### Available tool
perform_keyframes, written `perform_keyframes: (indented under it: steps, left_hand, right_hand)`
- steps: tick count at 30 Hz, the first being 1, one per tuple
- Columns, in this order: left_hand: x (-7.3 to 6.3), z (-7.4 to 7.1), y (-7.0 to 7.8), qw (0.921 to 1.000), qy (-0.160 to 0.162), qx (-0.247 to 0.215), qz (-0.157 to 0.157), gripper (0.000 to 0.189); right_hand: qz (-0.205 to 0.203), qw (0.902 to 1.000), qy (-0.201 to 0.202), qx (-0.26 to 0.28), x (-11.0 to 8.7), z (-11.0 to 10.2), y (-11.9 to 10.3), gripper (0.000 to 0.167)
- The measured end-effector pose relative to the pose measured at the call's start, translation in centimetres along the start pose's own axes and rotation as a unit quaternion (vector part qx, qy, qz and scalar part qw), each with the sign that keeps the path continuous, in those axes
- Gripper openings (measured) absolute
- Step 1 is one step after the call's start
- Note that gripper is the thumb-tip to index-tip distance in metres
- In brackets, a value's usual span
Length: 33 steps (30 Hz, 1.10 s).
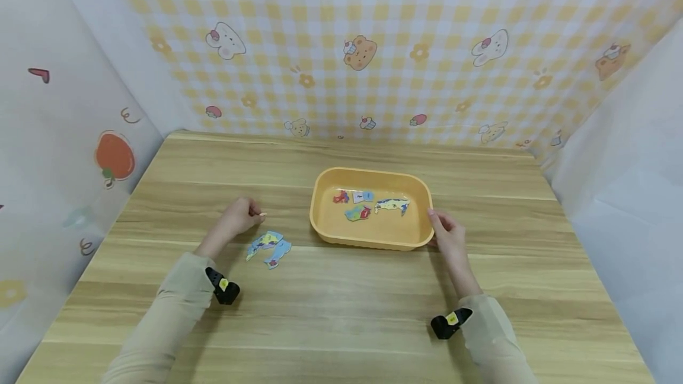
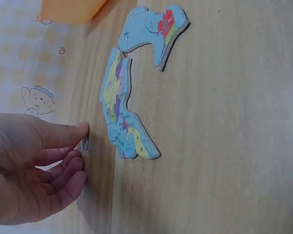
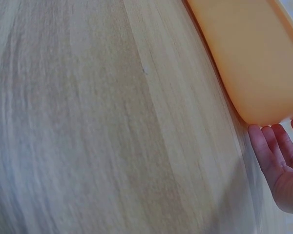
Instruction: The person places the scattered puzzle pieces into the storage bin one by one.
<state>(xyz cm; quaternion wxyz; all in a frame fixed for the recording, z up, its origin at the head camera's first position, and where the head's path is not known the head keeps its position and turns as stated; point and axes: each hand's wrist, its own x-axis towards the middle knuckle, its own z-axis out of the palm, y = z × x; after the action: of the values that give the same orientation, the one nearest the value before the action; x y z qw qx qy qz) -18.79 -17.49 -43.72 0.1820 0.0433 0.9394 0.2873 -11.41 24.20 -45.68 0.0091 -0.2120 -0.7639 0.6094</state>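
Between thumb and fingers, my left hand (image 1: 242,216) pinches a small thin puzzle piece (image 2: 84,143), seen nearly edge-on, its face hidden. Close by on the table lie a curved, map-printed puzzle piece (image 2: 118,97) and a light-blue puzzle piece (image 2: 139,30) with a red patch, their ends meeting. Fingertips of my right hand (image 1: 450,236) touch the right end of a yellow-orange plastic tray (image 1: 368,242), fingers fairly straight in the right wrist view. Inside the tray sit several puzzle pieces, among them a red one (image 1: 341,197), a green-and-red one (image 1: 357,213) and a cream-and-blue one (image 1: 392,205).
The wood-grain table (image 1: 341,313) runs back to a yellow checked cloth (image 1: 320,88) with cartoon prints. White printed sheets (image 1: 74,105) hang at both sides. A black wrist camera (image 1: 224,289) is strapped to each sleeve.
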Motion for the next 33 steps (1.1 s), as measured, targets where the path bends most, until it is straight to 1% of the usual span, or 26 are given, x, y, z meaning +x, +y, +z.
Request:
perform_keyframes:
  steps: [4, 9, 13, 21, 27, 33]
  left_hand:
    - [0.1, 0.2, -0.1, 0.9998, -0.005, 0.007, 0.017, 0.016]
    - [0.0, 0.4, -0.4, 0.9986, -0.002, -0.023, 0.048, 0.016]
    - [-0.1, 0.5, -0.7, 0.9969, 0.011, -0.038, 0.068, 0.018]
    - [0.0, 0.9, -0.6, 0.9914, 0.037, -0.046, 0.116, 0.013]
    - [0.1, 1.1, 0.0, 0.9892, 0.049, -0.06, 0.124, 0.013]
    - [0.2, 1.0, 0.5, 0.9888, 0.053, -0.083, 0.112, 0.018]
  right_hand:
    - [0.001, 1.0, -0.005, -0.002, 0.0, 0.0, 0.1, 0.054]
    - [0.0, 0.9999, -0.01, -0.003, 0.1, 0.0, 0.2, 0.055]
    - [0.002, 1.0, -0.008, 0.001, 0.1, 0.1, 0.2, 0.054]
    - [0.002, 1.0, 0.003, 0.001, 0.1, 0.1, 0.2, 0.054]
    - [0.004, 1.0, 0.002, 0.0, 0.0, 0.1, 0.1, 0.055]
    - [-0.004, 0.9999, -0.004, 0.014, -0.1, 0.1, 0.0, 0.054]
